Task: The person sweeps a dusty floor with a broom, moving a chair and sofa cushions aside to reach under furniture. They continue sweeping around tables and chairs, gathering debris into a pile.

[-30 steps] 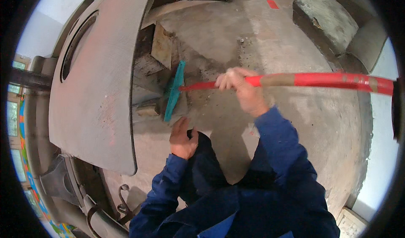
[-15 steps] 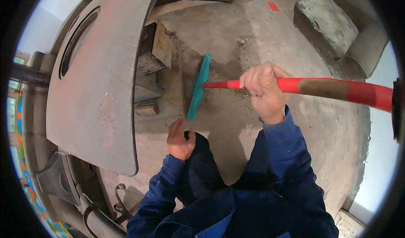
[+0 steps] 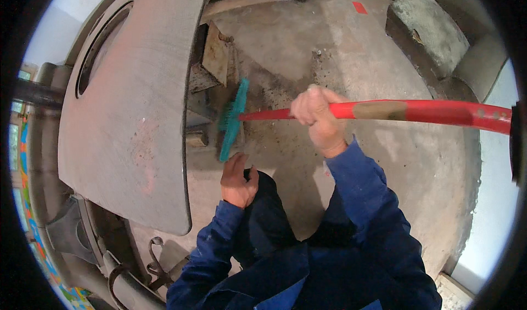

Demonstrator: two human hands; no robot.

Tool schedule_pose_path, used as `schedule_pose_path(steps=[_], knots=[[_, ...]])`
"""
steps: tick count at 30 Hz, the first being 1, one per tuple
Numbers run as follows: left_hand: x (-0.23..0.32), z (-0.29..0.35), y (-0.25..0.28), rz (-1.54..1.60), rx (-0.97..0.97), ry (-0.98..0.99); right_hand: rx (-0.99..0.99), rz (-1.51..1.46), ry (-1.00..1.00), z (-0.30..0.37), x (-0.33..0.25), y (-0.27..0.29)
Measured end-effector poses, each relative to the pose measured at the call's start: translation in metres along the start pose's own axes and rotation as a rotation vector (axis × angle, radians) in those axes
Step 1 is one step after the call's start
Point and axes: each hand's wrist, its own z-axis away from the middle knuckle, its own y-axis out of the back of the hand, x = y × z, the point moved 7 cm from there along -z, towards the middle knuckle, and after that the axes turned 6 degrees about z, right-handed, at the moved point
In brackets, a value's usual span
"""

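Observation:
My right hand [image 3: 321,120] is wrapped around the red handle of a broom [image 3: 379,110], which runs across the view to the right rim. The broom's teal head [image 3: 234,120] is down on the dirty floor, beside the table's edge. By my left knee, my left hand [image 3: 239,181] has its fingers stretched and its thumb apart, with nothing in it. Its fingertips come close to the lower end of the broom head. Dark loose dirt [image 3: 280,87] is scattered over the concrete beyond the handle.
A dusty table [image 3: 126,140] with a round inset fills the left side. Under its edge stand a wooden box [image 3: 211,54] and a small block [image 3: 196,139]. A worn sofa [image 3: 431,32] is at the far right, near a red piece [image 3: 359,7] on the floor.
The broom head has swept left, toward the box and the table's edge. My right hand has moved left with the handle. My left hand has barely shifted.

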Motion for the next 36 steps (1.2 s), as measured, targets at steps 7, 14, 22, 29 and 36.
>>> schedule_pose_path(steps=[7,14,22,29,36], knots=[[-0.001,0.002,0.004,-0.008,-0.001,-0.012,-0.086,-0.131,0.209,-0.008,-0.06,0.002],[0.0,-0.002,0.006,-0.011,0.006,-0.019,0.026,0.069,0.111,-0.017,0.003,-0.008],[-0.008,0.004,0.011,-0.024,0.029,0.014,0.077,0.082,0.086,0.001,-0.052,0.016],[-0.009,0.003,0.006,-0.01,0.012,0.009,0.151,0.173,0.304,-0.028,-0.082,0.038],[-0.003,0.004,0.004,0.059,-0.013,0.092,0.286,0.19,0.451,-0.087,-0.004,0.067]])
